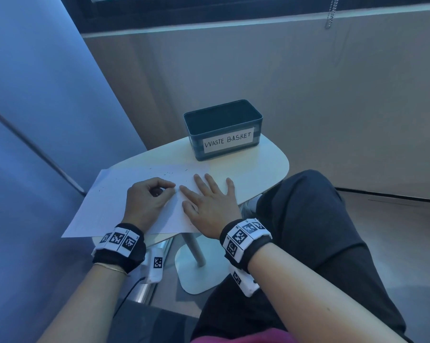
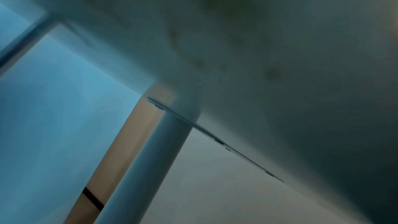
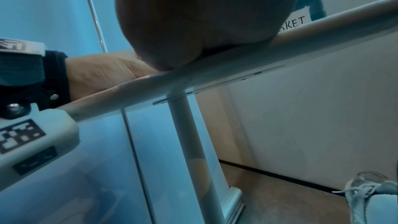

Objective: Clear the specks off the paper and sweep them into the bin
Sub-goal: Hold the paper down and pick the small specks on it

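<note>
Beyond both hands' grip, specks [image 1: 170, 173] dot the paper [image 1: 105, 194].

My head view looks steeply down, near both hands on the table [image 1: 263, 167]. My left wrist view sits below the tabletop, facing up past its underside and leg [image 2: 148, 159]. My right wrist view sits at the table edge under the right hand [image 3: 204, 14]. Both wrist views share that leg

A small pale table [image 1: 263, 167] carries a sheet of paper [image 1: 110, 209] overhanging its near-left edge and a bin [image 1: 223, 142] at its far edge.
</note>
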